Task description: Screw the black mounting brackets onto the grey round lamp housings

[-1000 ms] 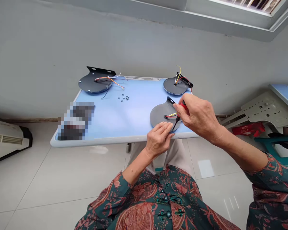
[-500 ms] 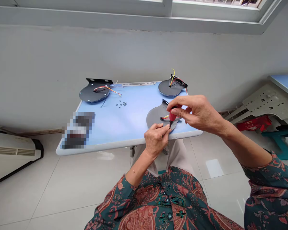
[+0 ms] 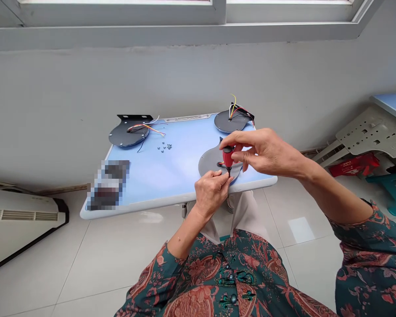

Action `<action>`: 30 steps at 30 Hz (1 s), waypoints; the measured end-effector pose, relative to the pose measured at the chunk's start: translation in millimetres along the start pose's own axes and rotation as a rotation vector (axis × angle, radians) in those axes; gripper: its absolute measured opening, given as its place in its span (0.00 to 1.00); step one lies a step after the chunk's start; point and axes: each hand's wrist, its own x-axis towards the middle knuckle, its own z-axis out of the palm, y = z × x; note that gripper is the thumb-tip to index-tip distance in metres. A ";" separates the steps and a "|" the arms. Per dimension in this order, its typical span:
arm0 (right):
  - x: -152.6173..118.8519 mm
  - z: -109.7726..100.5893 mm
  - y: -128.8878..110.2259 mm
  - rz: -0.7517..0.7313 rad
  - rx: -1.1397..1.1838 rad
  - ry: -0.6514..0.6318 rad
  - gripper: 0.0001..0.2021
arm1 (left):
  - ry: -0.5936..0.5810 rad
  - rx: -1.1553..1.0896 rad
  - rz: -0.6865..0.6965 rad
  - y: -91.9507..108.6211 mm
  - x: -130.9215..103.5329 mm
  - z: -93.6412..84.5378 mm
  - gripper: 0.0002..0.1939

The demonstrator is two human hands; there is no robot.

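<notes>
My right hand [image 3: 262, 152] grips a red screwdriver [image 3: 229, 159] with a black end, fingers curled around its handle. The screwdriver stands nearly upright, tip down at the near edge of a grey round plate [image 3: 207, 164]. My left hand [image 3: 212, 190] is closed at that near edge, holding the plate, with thumb and forefinger against the screwdriver tip. Any screw under the tip is hidden by my fingers. Red and yellow wires [image 3: 221, 164] come out of the plate's middle, partly behind my right hand. The plate's bracket is mostly covered.
Two similar dark round plates with brackets and loose wires lie at the table's back left [image 3: 128, 134] and back right [image 3: 229, 122]. Several small screws [image 3: 168, 146] lie between them. A blurred-out item [image 3: 110, 185] is at front left. The blue table [image 3: 158, 185] stands by the wall.
The screwdriver has become more upright, and my right hand has turned slightly around its handle. My left hand stays at the plate edge. The whole view has shifted a little.
</notes>
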 end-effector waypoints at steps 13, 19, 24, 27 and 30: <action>-1.2 12.8 4.0 0.004 -0.024 0.053 0.06 | -0.035 -0.016 0.047 2.2 0.3 -4.4 0.12; -15.2 29.1 19.4 0.027 -0.063 0.326 0.09 | 0.001 0.003 0.110 3.0 0.4 2.7 0.12; -21.8 34.2 24.9 -0.039 -0.031 0.234 0.07 | 0.035 -0.135 0.147 4.7 -2.2 3.6 0.09; -23.6 28.0 20.5 0.019 0.032 0.383 0.04 | 0.124 -0.282 0.158 -14.1 3.6 -7.0 0.10; -27.4 21.6 18.3 0.153 0.104 0.611 0.04 | 0.236 -0.216 -0.084 -64.8 19.6 -25.3 0.10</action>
